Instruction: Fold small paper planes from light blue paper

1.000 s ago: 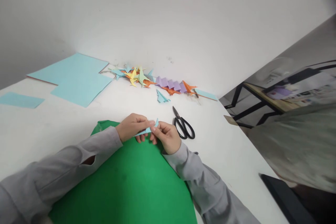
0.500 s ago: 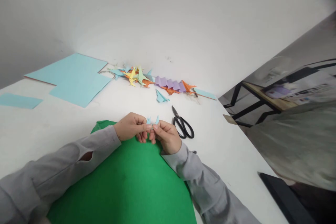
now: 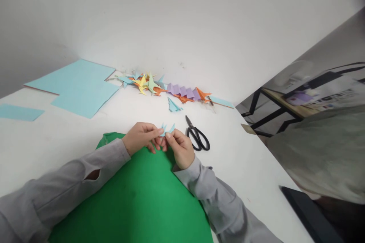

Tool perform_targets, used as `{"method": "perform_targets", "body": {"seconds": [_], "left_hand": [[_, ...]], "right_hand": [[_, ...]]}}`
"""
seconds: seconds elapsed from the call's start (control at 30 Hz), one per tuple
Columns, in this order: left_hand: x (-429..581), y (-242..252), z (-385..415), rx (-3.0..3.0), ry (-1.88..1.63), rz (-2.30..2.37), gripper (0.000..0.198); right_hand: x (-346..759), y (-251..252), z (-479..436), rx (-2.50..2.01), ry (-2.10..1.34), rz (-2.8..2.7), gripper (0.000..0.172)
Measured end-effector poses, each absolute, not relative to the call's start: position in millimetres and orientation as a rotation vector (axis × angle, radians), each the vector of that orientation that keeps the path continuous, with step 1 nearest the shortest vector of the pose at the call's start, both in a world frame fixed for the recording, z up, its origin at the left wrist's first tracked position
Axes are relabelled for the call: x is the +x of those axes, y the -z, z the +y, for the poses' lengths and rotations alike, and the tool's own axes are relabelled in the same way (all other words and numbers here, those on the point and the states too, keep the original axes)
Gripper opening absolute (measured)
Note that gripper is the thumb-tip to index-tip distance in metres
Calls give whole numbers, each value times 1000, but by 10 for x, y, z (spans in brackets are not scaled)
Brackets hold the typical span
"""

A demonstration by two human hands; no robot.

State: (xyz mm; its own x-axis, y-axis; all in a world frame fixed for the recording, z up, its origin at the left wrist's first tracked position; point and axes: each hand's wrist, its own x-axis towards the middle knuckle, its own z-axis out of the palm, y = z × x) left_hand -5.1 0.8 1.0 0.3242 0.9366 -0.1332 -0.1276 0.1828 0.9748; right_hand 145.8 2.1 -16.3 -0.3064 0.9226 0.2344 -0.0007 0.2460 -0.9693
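Observation:
My left hand [image 3: 140, 137] and my right hand [image 3: 180, 146] meet over the far edge of a green sheet [image 3: 137, 201]. Both pinch a small light-blue folded paper piece [image 3: 167, 129] between thumb and fingers; two pointed tips of it stick up between the hands. Most of the piece is hidden by my fingers. Black scissors [image 3: 197, 136] lie shut on the white table [image 3: 57, 140] just right of my right hand.
A row of folded paper shapes [image 3: 168, 89] in orange, yellow, blue and purple lies along the wall. One blue folded shape [image 3: 173, 105] sits apart. Light-blue sheets [image 3: 76, 87] lie at the far left. The table edge runs diagonally at right; a dark object [image 3: 313, 216] sits near it.
The flat blue strip held a second ago has been folded up, so two tips now point upward. Both hands have shifted slightly left and stay together.

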Motion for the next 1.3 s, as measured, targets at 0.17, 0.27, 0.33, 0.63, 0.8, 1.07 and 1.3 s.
{"method": "perform_targets", "body": {"seconds": [0.17,0.27,0.33,0.63,0.8,1.07,1.3], "left_hand": [[-83,-20,11,1178,-988,981,27],[-97,2,17,1261,-996,991,25],[-103,20,24,1290,-1024,999,23],[-72,-12,-9,984,-1156,933,28],[-22,2,-42,893,-1145,796,20],[2,-8,-28,762,-1268,891,21],[2,-19,-30,755,-1267,891,22]], "right_hand": [[1472,192,28,-858,-1205,-1500,20],[1475,200,26,-901,-1176,-1508,20],[1477,191,23,-909,-1183,-1522,20],[1453,171,14,-805,-1327,-1409,15],[1429,173,3,-838,-1298,-1379,18],[1483,234,1,-992,-684,-1426,19],[1494,271,3,-1032,-654,-1403,17]]}}
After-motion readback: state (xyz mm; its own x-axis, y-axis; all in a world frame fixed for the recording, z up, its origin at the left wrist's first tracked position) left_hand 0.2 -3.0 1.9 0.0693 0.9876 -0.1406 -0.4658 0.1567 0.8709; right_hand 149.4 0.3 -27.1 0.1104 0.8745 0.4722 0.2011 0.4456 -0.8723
